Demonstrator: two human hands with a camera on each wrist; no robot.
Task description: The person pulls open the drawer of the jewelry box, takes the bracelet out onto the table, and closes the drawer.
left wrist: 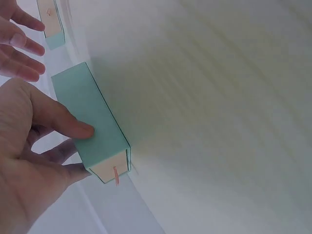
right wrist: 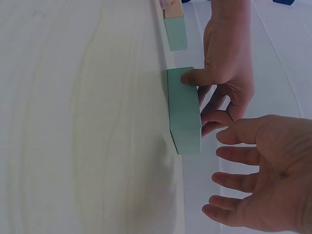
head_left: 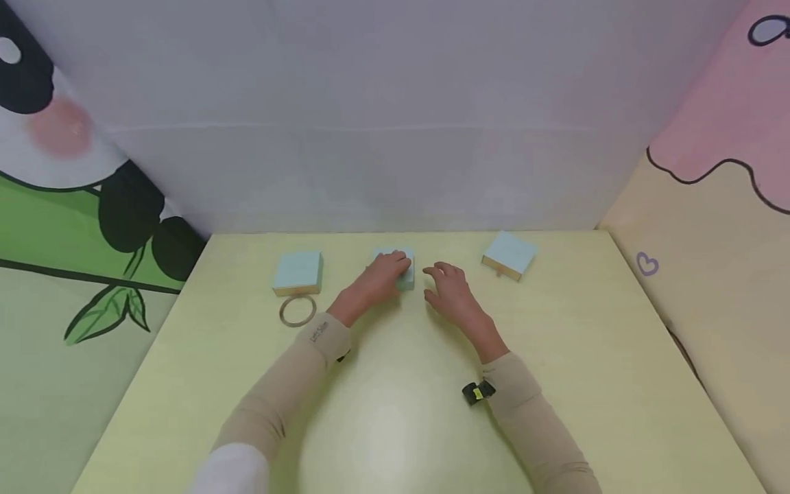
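Note:
At the back middle of the table, my left hand (head_left: 378,276) grips a pale blue-green drawer box (head_left: 407,280). In the left wrist view, the thumb presses the box's long side (left wrist: 92,112) and the other fingers reach over behind it. A small orange ribbon tab (left wrist: 116,175) hangs from its cream drawer end. Just right of that box my right hand (head_left: 453,295) hovers, its fingers spread and slightly bent, holding nothing. The right wrist view shows this right hand (right wrist: 263,170) beside the box's near end, apart from it.
A similar box (head_left: 299,269) lies at the left, with a tan ring (head_left: 282,312) in front of it. Another such box (head_left: 511,253) sits turned at an angle at the back right. A pale wall (head_left: 395,178) rises behind the table (head_left: 382,425); painted panels flank it.

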